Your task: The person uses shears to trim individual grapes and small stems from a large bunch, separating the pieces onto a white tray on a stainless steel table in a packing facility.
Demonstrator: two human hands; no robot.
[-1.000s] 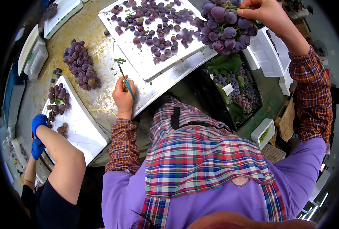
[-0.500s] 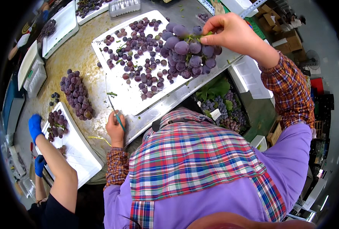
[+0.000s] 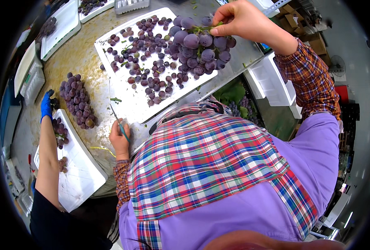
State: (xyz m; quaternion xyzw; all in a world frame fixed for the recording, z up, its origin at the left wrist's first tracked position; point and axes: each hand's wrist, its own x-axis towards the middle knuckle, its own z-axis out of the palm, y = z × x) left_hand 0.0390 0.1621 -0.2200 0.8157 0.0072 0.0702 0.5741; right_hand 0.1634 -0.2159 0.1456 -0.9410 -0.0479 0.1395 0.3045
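Pinched by its green stem, a large bunch of purple grapes (image 3: 201,52) hangs from my right hand (image 3: 241,23), whose thumb and fingers are closed. It is over the right side of a white tray (image 3: 128,102) scattered with many loose grapes (image 3: 147,54) and bits of stem. My left hand (image 3: 119,139) is closed around slim scissors with teal handles (image 3: 124,131). Their blades point away from me, past the tray's near left corner. A green stem piece (image 3: 116,99) lies by the blade tips.
Left of the tray, another grape bunch (image 3: 77,102) rests on the stained metal table (image 3: 99,89). A co-worker's blue-gloved hand (image 3: 46,106) reaches beside a second white tray (image 3: 83,179) holding grapes. Below the table's right edge sits a crate of grapes and leaves (image 3: 235,98).
My right hand and its grape bunch have shifted slightly left and up in the view. The co-worker's gloved hand has moved farther away, up to the dark grapes beyond their tray.
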